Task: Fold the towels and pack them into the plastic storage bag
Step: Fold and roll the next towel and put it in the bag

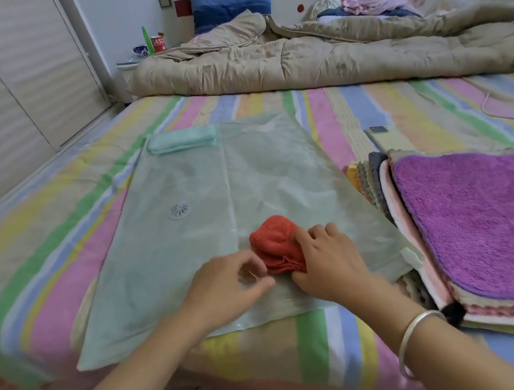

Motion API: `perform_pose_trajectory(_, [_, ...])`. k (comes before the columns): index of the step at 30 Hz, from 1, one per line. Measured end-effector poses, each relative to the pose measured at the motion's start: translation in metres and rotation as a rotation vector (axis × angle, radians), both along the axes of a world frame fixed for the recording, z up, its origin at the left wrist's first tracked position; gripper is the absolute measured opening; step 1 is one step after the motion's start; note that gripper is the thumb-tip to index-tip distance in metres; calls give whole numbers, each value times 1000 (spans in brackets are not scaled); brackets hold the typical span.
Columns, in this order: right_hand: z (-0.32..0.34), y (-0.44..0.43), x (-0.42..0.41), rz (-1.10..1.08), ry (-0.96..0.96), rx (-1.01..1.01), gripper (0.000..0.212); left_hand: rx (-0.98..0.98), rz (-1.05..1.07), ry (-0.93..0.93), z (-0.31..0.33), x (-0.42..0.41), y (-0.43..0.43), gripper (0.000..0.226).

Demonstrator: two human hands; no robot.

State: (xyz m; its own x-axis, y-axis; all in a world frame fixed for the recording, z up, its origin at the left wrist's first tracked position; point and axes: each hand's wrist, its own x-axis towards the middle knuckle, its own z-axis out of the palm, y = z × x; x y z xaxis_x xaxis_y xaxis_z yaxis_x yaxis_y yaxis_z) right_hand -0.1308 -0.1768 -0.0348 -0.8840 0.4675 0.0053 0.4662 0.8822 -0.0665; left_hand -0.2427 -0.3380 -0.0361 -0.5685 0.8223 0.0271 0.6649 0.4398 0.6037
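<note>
Red towel (274,244) sits folded into a small wad on the storage bag (189,235), toward the bag's near edge, right of its centre seam. Right hand (329,263) has it: grip closed over the wad, fingers (316,231) curled across the top and thumb at the layered fold edge. Left hand (227,282) is just left of the towel, low on the bag, fingers bent with thumb and forefinger close together; cannot tell whether that grip pinches the bag film or nothing. The towel looks light, soft and floppy, likely to spring open unless held across the stacked edges, so the fold side is probably the best place to hold. The bag is thin, slick film lying flat on the bed (62,251), and its mouth likely needs lifting apart before anything slides in; which end opens is not clear. A round valve (178,209) sits left of the bag's centre. A folded teal towel (182,139) lies at the bag's far left corner; in or on the bag, cannot tell. A stack of towels (479,222), purple on top, lies right of the bag and overlaps its right edge, which could snag the film. A phone (377,130) lies past the bag's far right corner, and a rumpled quilt (297,57) lies well beyond the bag.
</note>
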Motion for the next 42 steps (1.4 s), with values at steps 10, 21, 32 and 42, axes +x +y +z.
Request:
perform_pose_trajectory(10, [-7,4,8,-7,39,-247,57,-112,-321,409,-9,-17,-35,46])
perform_pose_trajectory(21, [13,-23,45,327,784,-227,54,124,115,119,4,-16,-32,19])
perform_pose_trajectory(32, [-11,-27,36,-2,266,-444,35,377,204,-231,45,-12,-29,17])
perform_pose_trajectory(42, [10,-7,-16,69,130,-66,35,497,166,-104,64,-21,-26,16])
